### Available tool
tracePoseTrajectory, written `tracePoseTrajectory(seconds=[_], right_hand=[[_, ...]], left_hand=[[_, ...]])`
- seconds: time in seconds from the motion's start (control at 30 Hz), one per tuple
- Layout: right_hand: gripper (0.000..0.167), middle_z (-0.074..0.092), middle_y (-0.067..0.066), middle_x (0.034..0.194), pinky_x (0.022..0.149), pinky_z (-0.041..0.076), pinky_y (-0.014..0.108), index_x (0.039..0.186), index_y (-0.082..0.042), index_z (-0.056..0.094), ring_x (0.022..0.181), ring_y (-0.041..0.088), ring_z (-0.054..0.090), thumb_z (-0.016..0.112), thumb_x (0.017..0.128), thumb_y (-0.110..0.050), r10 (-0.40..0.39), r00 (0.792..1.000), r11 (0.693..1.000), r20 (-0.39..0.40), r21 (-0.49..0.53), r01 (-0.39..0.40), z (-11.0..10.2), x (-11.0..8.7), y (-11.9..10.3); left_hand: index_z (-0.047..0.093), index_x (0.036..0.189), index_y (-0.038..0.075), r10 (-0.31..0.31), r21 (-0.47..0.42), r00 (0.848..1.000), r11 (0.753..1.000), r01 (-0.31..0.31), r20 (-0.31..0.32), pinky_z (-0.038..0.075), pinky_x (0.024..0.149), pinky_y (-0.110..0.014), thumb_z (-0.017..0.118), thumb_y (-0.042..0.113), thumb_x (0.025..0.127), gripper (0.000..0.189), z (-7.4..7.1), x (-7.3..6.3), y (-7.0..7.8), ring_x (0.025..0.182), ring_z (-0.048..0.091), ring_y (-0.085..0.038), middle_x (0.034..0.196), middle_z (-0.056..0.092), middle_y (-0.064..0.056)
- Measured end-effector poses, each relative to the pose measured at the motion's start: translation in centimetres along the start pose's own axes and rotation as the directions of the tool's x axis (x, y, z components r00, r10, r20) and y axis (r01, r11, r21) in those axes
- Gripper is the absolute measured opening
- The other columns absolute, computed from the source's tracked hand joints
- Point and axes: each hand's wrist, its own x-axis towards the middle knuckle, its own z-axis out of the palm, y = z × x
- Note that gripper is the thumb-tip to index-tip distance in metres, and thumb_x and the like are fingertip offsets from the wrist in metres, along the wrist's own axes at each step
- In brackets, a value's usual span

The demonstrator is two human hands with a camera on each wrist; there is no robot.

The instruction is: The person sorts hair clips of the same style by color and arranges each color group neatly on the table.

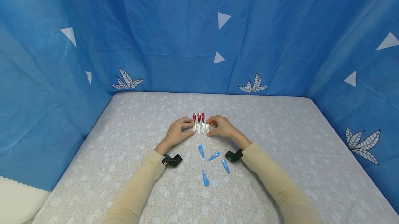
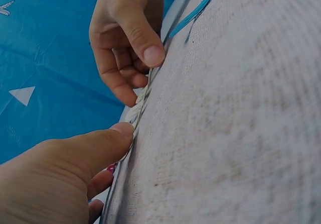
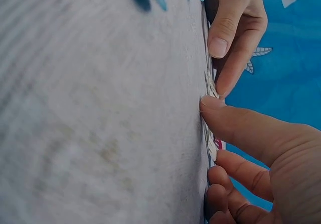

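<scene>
- White clips (image 1: 198, 128), four of them, lie side by side in a row on the pale, flower-patterned tablecloth (image 1: 265, 123); the head view alone shows the whole row.
- The leftmost white clip (image 1: 194, 128) sits between the thumb and fingers of the left hand (image 1: 177, 132), which grips it by its two ends.
- The rightmost white clip (image 1: 207, 128) is held likewise by the right hand (image 1: 222, 126); the right wrist view brings out what the head view leaves tiny, the pale clip between thumb tip and forefinger. How firmly either hand presses, one cannot tell.
- Both wrist views look low along the cloth, so the row shrinks to a thin, edge-on strip there, with the opposite hand's thumb close to its far end.
- Three red clips (image 1: 198, 117) stand in a second row just beyond the white ones; each wrist view catches only a scrap of red behind the fingers.
- Four blue clips (image 1: 201, 151) lie scattered at differing angles on the person's side of the row; the wrist views show blurred blue pieces at their top edges.
- Black wrist devices (image 1: 171, 160) and beige sleeves (image 1: 134, 186) appear in the head view only.
- A blue curtain (image 1: 187, 44) printed with white triangles and leaves hangs behind.
</scene>
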Motion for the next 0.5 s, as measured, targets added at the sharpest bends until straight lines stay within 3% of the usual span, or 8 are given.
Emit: tracePoseTrajectory(seconds=[0.27,0.5], right_hand=[[0.048,0.064,0.01,0.1,0.073,0.051,0.031,0.118,-0.003,0.065,0.083,0.018,0.058,0.085,0.076,-0.015,0.011,0.999,0.999,-0.033,0.039,-0.009,-0.5,-1.2,-0.2],[0.043,0.065,0.01,0.098,0.074,0.052,0.031,0.118,-0.001,0.066,0.083,0.017,0.059,0.081,0.08,-0.015,0.019,0.994,0.996,-0.107,0.093,-0.009,-0.9,-4.5,-0.7]], left_hand=[[0.072,0.117,0.006,-0.002,0.006,1.0,1.0,0.002,0.004,0.035,0.114,-0.053,0.078,0.026,0.083,0.04,0.0,0.0,0.1,0.138,0.044,-0.034,0.133,0.062,-0.013],[0.071,0.118,0.006,-0.003,-0.016,1.0,1.0,0.003,0.002,0.034,0.115,-0.053,0.078,0.026,0.083,0.041,-0.1,-0.1,0.0,0.138,0.044,-0.034,0.133,0.062,-0.013]])
